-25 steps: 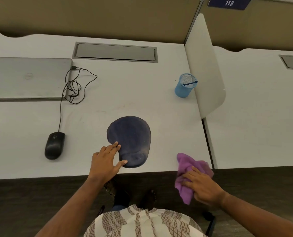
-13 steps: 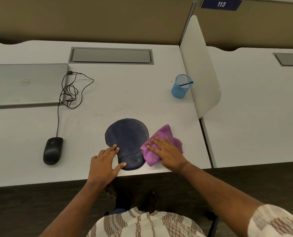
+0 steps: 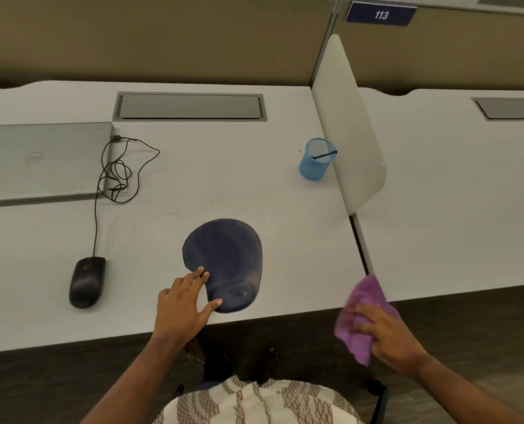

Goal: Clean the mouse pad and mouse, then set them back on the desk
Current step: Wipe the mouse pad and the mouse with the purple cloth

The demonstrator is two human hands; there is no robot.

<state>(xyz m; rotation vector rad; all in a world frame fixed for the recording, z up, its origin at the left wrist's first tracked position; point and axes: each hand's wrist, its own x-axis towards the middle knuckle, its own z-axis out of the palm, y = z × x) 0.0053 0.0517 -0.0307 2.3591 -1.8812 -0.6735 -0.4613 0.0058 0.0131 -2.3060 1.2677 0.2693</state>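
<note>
Presently, the dark blue mouse pad (image 3: 224,255) lies flat on the white desk (image 3: 224,179) near its front edge, with its wrist rest toward the person. The left hand (image 3: 182,304) rests flat on the desk just beside the pad's left side, fingers straight and slightly spread. Two fingertips touch the pad's left rim and the thumb tip touches the wrist rest; the hand grips nothing. The right hand (image 3: 386,338) is off the desk, beyond its front edge and well to the right of the pad, over the dark floor. Its fingers curl over a bunched purple cloth (image 3: 361,301), which it holds; hand and cloth are somewhat blurred. The black mouse (image 3: 87,281) sits on the desk well left of the pad, apart from both hands. Its cable (image 3: 117,172) runs back in loose loops to the closed grey laptop (image 3: 40,162) at the rear left. A blue mesh cup (image 3: 316,160) with a blue pen in it stands at the rear right, just beside the white divider (image 3: 349,133). A grey hatch (image 3: 190,106) is set in the desk's rear. A blue plate (image 3: 380,15) above the divider reads 113
</note>
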